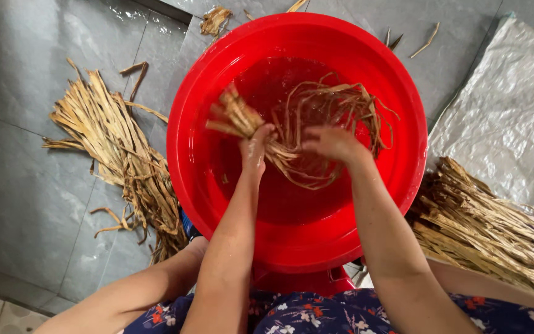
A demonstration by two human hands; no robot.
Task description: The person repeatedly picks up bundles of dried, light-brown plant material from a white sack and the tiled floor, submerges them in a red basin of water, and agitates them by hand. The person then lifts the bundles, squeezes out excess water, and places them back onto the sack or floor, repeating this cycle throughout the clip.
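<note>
Seen from above, a person's two bare forearms reach forward and down into a large round red basin (397, 185) that sits on a grey tiled floor (20, 185). The left hand (256, 147) is closed in a fist around one end of a bundle of wet tan strips (307, 127), long flat dried leaves or bark. The gripped end fans out up and to the left of the fist. The right hand (335, 143) lies just beside it, knuckles up, fingers curled down over the middle of the same bundle and gripping it. From the right hand the strips loop out to the right and back in a tangled curve, over shallow water inside the basin, near its middle.

On the floor to the left of the basin lies a loose pile of damp strips (125, 161), spread out and touching the basin's outer wall. To the right, a thicker, neater stack of dry strips (483, 235) rests against the basin's rim, partly on a crinkled silvery plastic sheet (514, 105). A few stray scraps (215, 20) lie beyond the far rim. At the bottom edge, dark blue flowered cloth (316, 312) covers the person's lap. Nothing blocks either hand.
</note>
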